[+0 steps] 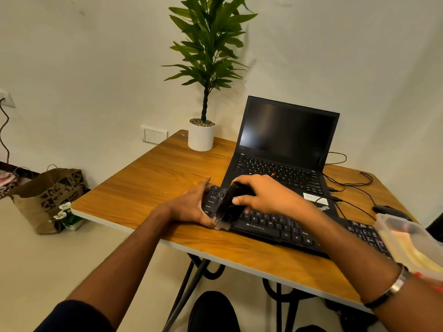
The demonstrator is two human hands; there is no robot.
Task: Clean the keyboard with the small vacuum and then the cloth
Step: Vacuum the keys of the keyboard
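Here, line by line:
Small vacuum [231,203]: a black, smooth, roughly cylindrical body, tilted, in the middle of the frame; its pale bristled nozzle touches the keyboard's lower left corner.
Right hand [263,195]: fingers curled over the vacuum's upper end, thumb along its near side, clamped on it.
Left hand [191,206]: fingers wrapped round the keyboard's left end, thumb on top near the upper corner, gripping it, just left of the vacuum.
Keyboard [287,227]: long, flat, black plastic with white lettering, lying slantwise from centre to lower right of the frame, its far edge over the laptop's front.
Laptop [285,149]: matte black, lid open, screen dark, a red dot among its keys, right of centre.
Surface [153,178]: glossy wood grain with a pale edge, rounded corners.
Plant [206,75]: long green leaves, in a smooth white cylindrical pot topped with pebbles, at the upper centre.
Plastic box [412,245]: translucent, at the right edge, something yellow inside.
Paper bag [48,197]: brown, crumpled, printed, on the floor at the left.
Bracelet [398,283]: shiny metal on the right wrist.
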